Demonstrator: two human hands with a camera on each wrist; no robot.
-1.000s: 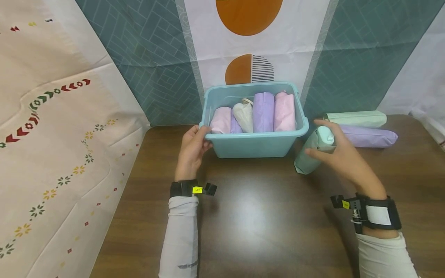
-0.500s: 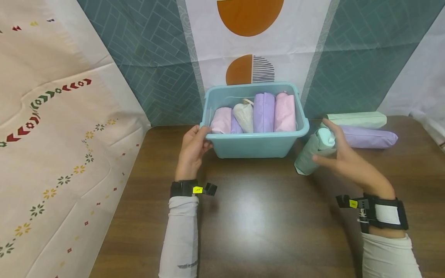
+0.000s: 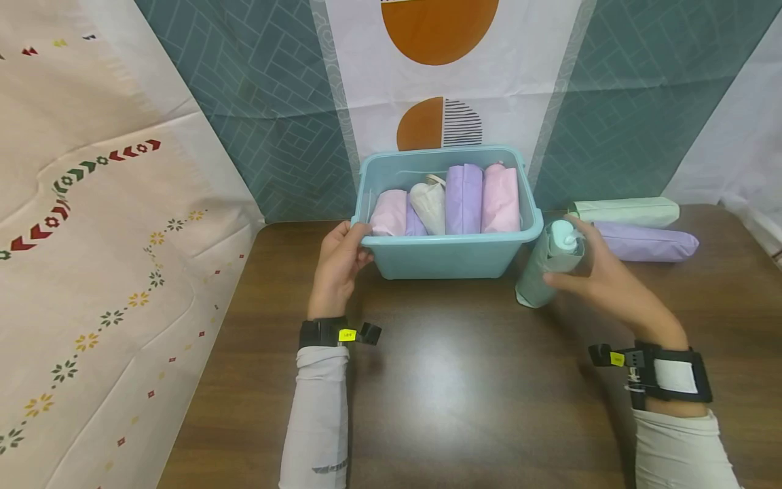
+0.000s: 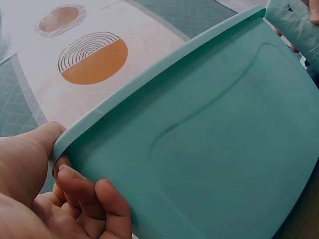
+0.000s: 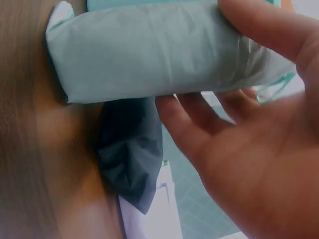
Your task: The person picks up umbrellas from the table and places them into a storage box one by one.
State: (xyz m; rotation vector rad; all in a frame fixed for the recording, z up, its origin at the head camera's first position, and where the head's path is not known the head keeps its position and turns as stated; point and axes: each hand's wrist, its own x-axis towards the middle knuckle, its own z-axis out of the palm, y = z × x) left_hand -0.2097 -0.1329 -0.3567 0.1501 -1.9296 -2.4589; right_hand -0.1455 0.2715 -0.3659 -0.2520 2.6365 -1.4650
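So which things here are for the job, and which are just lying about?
For the job, I think:
held green bundle, in the right fingers
blue tub, in the left fingers
bundles inside it
purple bundle and pale green bundle lying nearby, maybe

Probably just there:
flowered cloth
patterned cloth behind the tub

Soft, fairly even light is filling the head view, seemingly from overhead. A white glare is blooming on the brown tabletop [image 3: 440,380] between and nearer the wearer than both grips, while a dim shadow is trailing beside the right forearm [image 3: 660,322], below the right hand [image 3: 611,282]. In the left wrist view, cooler, duller light is showing the bin's rim [image 4: 149,78] casting shade just beyond the left hand [image 3: 336,268]. In the right wrist view, haze is softening everything, and a bundle [image 5: 132,154] beyond the gripping fingers [image 5: 184,124] is sinking into darkness
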